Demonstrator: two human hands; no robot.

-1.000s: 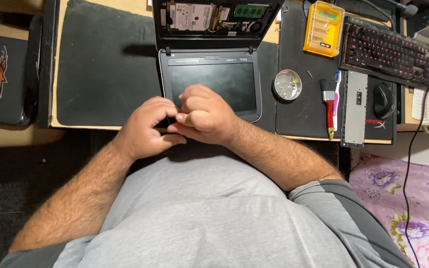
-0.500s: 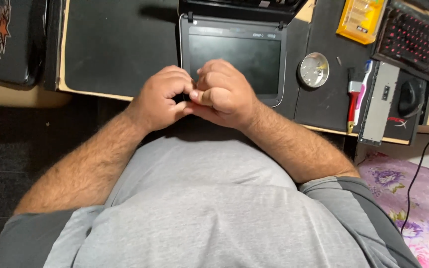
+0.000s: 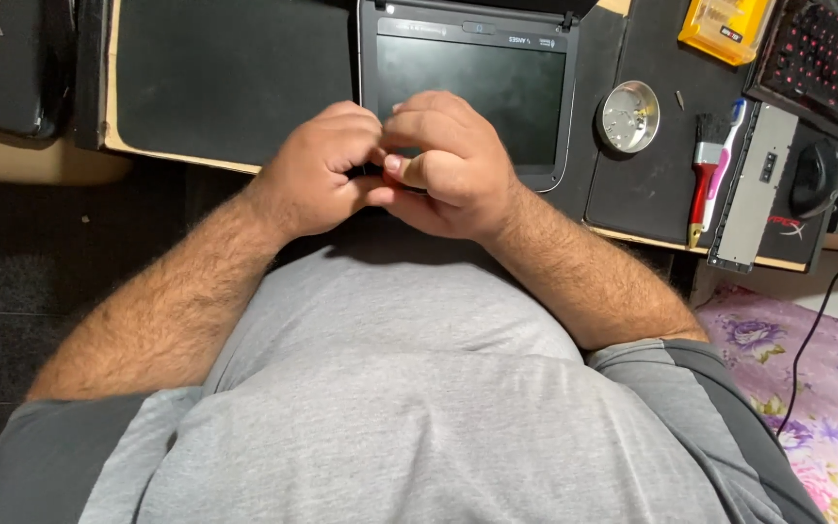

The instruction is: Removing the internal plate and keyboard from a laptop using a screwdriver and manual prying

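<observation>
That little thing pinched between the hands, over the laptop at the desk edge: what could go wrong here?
The left hand and right hand hide most of a small dark part at the desk edge; if it slips, it may fall into the lap or onto the floor. It could also strike the laptop screen. An elbow swing might tip the round metal dish.

Wooden desk point(image 3: 632, 238) with black mats point(image 3: 215, 73), dark tiled floor point(image 3: 12, 281), floral pink cloth point(image 3: 826, 388) at the right
</observation>
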